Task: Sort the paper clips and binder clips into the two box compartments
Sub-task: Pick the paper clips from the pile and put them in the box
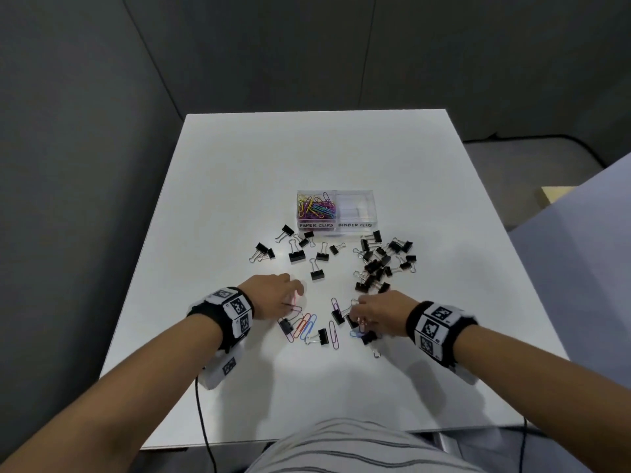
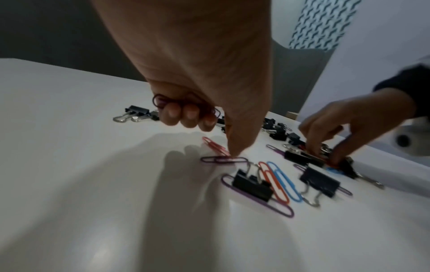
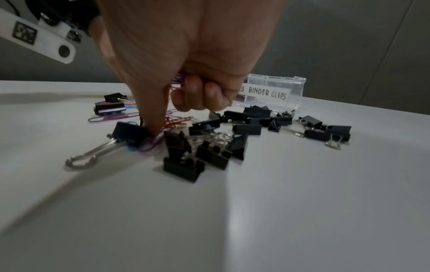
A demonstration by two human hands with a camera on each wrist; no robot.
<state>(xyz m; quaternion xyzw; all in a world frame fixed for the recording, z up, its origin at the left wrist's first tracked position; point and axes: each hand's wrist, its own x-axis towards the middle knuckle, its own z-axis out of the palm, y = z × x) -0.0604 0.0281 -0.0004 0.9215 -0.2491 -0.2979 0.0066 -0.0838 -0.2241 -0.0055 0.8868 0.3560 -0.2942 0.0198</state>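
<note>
Hands over scattered clips: left hand grips dark purple paper clips; right hand clutches purple paper clips, thumb down

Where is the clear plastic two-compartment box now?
In the head view, the clear plastic two-compartment box stands mid-table, beyond both hands, just behind the scattered black binder clips.

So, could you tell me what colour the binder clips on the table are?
Black with silver wire handles; the binder clips show best in the right wrist view.
</note>
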